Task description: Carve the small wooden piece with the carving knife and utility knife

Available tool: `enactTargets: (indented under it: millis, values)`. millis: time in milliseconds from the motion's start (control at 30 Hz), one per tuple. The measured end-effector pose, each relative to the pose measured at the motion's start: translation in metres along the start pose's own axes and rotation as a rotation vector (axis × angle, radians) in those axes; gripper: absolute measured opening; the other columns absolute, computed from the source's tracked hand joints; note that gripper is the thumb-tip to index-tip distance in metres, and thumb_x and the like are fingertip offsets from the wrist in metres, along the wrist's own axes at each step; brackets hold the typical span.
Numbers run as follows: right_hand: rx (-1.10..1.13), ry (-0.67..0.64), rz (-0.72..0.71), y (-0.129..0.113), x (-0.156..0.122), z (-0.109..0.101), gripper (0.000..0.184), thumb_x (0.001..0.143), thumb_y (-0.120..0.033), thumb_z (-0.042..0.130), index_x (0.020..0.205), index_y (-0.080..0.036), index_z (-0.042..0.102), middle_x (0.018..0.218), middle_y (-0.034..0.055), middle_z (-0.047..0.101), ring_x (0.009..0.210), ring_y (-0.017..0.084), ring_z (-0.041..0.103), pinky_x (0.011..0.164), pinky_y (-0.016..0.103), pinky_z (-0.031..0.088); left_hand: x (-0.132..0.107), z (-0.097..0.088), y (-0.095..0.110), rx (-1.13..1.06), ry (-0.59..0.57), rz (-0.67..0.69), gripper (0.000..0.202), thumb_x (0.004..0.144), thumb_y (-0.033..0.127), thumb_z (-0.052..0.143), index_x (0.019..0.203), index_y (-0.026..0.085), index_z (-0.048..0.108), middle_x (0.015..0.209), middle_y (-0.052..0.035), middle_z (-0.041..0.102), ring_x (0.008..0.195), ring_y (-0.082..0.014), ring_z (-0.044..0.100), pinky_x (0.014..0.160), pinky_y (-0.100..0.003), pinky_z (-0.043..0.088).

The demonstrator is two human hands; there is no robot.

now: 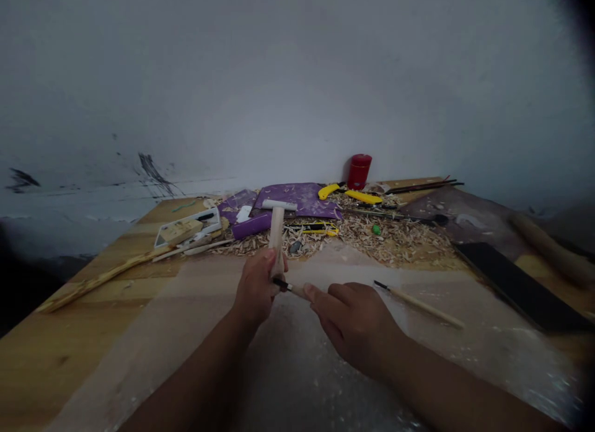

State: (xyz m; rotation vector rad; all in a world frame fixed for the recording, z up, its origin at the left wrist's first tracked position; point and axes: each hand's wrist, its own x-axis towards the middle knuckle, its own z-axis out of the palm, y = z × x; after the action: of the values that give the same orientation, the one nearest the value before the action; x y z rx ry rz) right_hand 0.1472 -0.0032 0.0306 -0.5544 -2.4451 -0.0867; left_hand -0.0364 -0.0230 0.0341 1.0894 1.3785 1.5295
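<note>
On our tabletop, shavings lie behind the mallet we hold. A chisel lies to its right on a sheet, a tray to its left, and a canister farther behind.

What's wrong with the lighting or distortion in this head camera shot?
In the head view, dim exposure leaves the left hand and right hand dark; glare shines on the translucent sheet at lower right; wide-angle distortion bows the wooden tabletop edges, and the corners darken.
</note>
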Motion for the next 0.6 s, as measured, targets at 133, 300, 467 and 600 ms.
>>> enactTargets:
  millis: [133,300,467,600]
  values:
    - [0.071,-0.02,0.008,0.005,0.0,0.0,0.029,0.087,-0.02,0.043,0.112,-0.019,0.055,0.062,0.0002,0.055,0.054,0.013,0.047,0.053,0.026,0.031,0.001,0.0,-0.002,-0.207,-0.053,-0.06,0.04,0.079,0.049,0.036,0.065,0.016,0.055,0.047,0.0009,0.046,0.039,-0.0099,0.039,0.038,-0.022,0.028]
    - [0.372,-0.099,0.139,0.012,0.004,-0.007,0.029,0.084,-0.018,0.047,0.111,-0.022,0.056,0.069,-0.0001,0.057,0.057,0.01,0.05,0.055,0.022,0.036,0.004,-0.003,0.0,-0.246,-0.143,-0.013,0.041,0.079,0.051,0.034,0.068,0.016,0.054,0.045,0.0011,0.045,0.039,-0.0095,0.038,0.038,-0.021,0.027]
    - [0.454,-0.137,0.115,0.017,0.008,-0.015,0.026,0.085,-0.019,0.045,0.107,-0.02,0.058,0.078,0.0024,0.058,0.068,0.012,0.054,0.062,0.022,0.039,0.005,-0.005,-0.001,-0.153,-0.212,0.013,0.041,0.079,0.052,0.035,0.072,0.016,0.054,0.047,0.0013,0.047,0.037,-0.0087,0.038,0.036,-0.02,0.027]
    - [0.357,-0.174,0.112,0.014,0.006,-0.02,0.025,0.087,-0.021,0.042,0.105,-0.02,0.059,0.071,0.0013,0.057,0.061,0.012,0.051,0.058,0.024,0.036,0.002,-0.005,-0.004,-0.058,-0.25,-0.012,0.041,0.078,0.052,0.036,0.07,0.016,0.053,0.048,0.001,0.047,0.038,-0.0092,0.041,0.036,-0.02,0.028]
